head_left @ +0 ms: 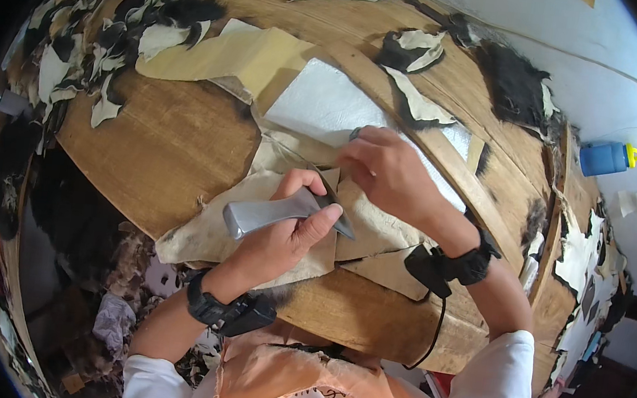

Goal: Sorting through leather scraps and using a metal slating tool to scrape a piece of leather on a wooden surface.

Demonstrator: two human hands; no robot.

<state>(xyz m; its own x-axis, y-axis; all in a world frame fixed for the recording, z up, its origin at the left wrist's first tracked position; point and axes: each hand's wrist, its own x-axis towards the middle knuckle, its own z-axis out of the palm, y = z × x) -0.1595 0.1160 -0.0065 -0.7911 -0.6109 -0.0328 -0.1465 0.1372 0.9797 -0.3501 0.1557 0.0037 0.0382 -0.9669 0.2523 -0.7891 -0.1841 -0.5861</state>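
Note:
My left hand (285, 230) grips the grey metal handle of a cutting knife (267, 213), its dark blade pointing right onto a beige hide piece (212, 227). That hide lies on the wooden workbench (155, 145). My right hand (387, 167) presses down with closed fingers on the hide just beyond the blade, next to a white leather sheet (320, 99). Both wrists wear black straps, and the right one trails a cable.
Black and white fur scraps (129, 19) pile at the bench's far left. A yellowish sheet (225, 56) lies behind the hide. More fur pieces (417, 55) sit at the back, a blue container (606, 158) stands at right, and offcuts litter the floor at lower left.

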